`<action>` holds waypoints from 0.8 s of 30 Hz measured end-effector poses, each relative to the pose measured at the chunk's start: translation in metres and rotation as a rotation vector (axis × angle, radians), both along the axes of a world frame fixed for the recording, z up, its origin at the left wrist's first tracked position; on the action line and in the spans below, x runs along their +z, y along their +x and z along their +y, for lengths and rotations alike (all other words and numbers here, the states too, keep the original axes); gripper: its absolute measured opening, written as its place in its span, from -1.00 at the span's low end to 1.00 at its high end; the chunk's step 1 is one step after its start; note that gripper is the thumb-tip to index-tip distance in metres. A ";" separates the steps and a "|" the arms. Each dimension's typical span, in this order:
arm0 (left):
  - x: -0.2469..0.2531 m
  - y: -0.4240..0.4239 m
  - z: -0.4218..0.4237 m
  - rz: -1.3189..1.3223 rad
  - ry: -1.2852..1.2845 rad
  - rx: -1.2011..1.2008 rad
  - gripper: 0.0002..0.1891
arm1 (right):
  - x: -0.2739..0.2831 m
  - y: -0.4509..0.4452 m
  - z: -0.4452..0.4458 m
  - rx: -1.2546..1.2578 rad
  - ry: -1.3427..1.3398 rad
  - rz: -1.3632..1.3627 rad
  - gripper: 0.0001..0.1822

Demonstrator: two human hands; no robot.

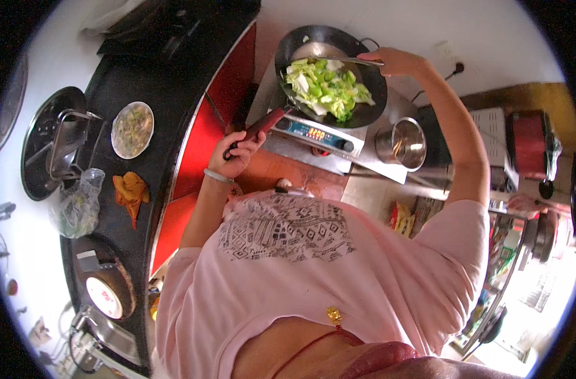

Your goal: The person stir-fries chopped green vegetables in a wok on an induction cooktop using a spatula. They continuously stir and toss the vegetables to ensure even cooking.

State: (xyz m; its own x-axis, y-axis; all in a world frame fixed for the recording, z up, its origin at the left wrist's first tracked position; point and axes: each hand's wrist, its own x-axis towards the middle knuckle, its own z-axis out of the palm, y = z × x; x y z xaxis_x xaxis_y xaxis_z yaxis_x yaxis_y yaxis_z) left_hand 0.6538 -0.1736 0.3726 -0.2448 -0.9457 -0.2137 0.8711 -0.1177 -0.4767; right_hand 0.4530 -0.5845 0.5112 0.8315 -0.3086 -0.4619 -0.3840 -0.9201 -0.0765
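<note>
A dark wok (pixel 333 35) sits on an induction cooktop (pixel 299 129) with a lit digital display. Chopped green and white leafy vegetables (pixel 323 87) lie heaped in its middle. My left hand (pixel 237 151) is closed around the wok's dark red handle (pixel 269 120). Above the wok's right side, my right hand (pixel 397 62) grips a metal cooking spatula (pixel 347 60), seen nearly edge-on, which reaches across to the vegetables. Just right of the cooktop stands a stainless steel pot (pixel 386 148) with something slender inside that I cannot make out.
A black counter (pixel 148 85) on the left holds a plate of food (pixel 132 130), an orange-brown cloth (pixel 128 189), a clear plastic bag (pixel 81 203) and a metal rack (pixel 62 142). A sink (pixel 115 334) lies nearer. An electrical plug (pixel 458 67) is on the wall.
</note>
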 end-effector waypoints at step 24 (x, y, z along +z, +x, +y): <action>-0.007 0.004 -0.003 0.074 -0.028 -0.067 -0.35 | 0.012 -0.133 0.158 -0.251 -0.292 0.214 -0.16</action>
State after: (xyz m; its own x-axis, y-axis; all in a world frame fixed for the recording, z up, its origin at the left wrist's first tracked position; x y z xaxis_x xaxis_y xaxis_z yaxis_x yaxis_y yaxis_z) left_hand 0.6583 -0.1767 0.3656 -0.3217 -0.9321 -0.1663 0.8232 -0.1886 -0.5354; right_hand 0.3195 -0.4262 0.5236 0.6091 -0.6321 -0.4790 -0.5773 -0.7675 0.2787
